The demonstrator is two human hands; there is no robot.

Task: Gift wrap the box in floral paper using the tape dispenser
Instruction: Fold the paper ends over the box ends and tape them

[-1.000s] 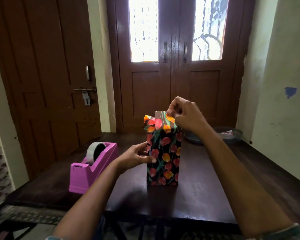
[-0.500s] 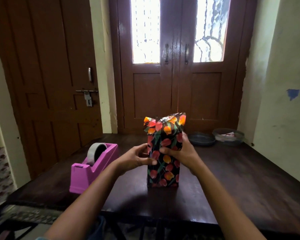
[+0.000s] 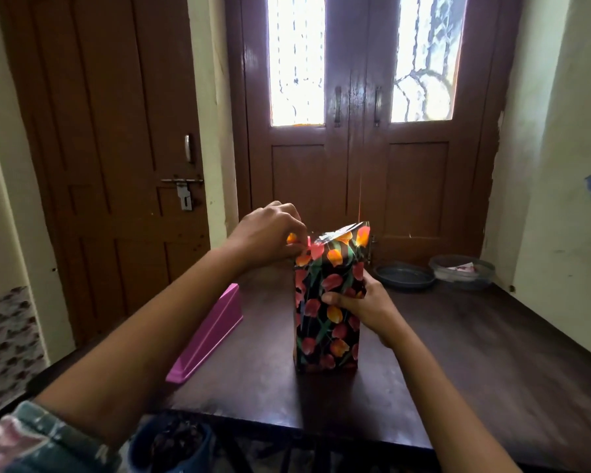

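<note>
Head view: on our table (image 3: 458,377) the box (image 3: 326,339) stands upright in floral paper (image 3: 338,256), its top end unsealed; the pink tape dispenser (image 3: 212,332) sits near its left. We have swapped roles: our right hand (image 3: 359,302) now grips the box's middle, and our left hand (image 3: 267,233) has risen to pinch the top flap, so we judge the top fold half done.
</note>
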